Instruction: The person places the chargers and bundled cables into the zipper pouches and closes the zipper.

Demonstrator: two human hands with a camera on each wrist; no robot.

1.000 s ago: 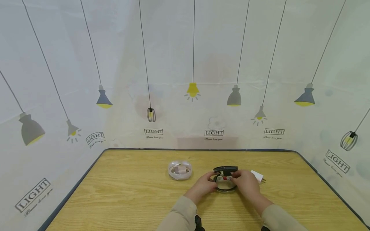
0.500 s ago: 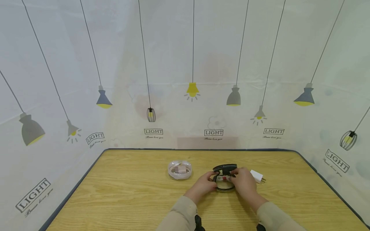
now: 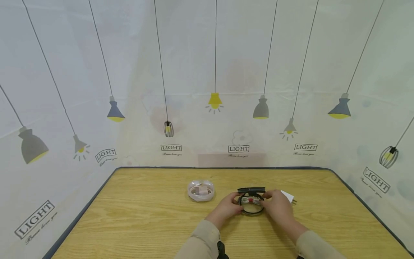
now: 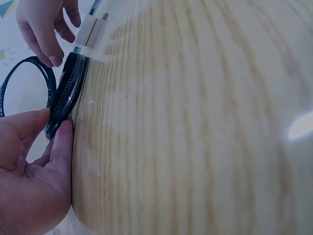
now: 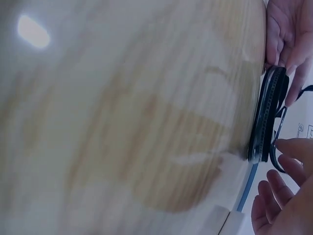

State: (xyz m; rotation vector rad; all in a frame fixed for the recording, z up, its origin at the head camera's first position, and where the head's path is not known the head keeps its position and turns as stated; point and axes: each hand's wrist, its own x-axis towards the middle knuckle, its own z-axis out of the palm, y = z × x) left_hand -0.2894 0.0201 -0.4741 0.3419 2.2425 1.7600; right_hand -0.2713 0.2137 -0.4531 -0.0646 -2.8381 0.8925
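Left hand's thumb and fingers pinch the round case at its side; right hand's fingertips are at its other side, pinching or not I cannot tell; the case rests on the table, lid raised; right, a charger; left, a clear tub.

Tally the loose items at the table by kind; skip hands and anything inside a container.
Containers: 2 (open black case, clear round tub)
Plug adapters: 1 (white plug adapter)
Total: 3
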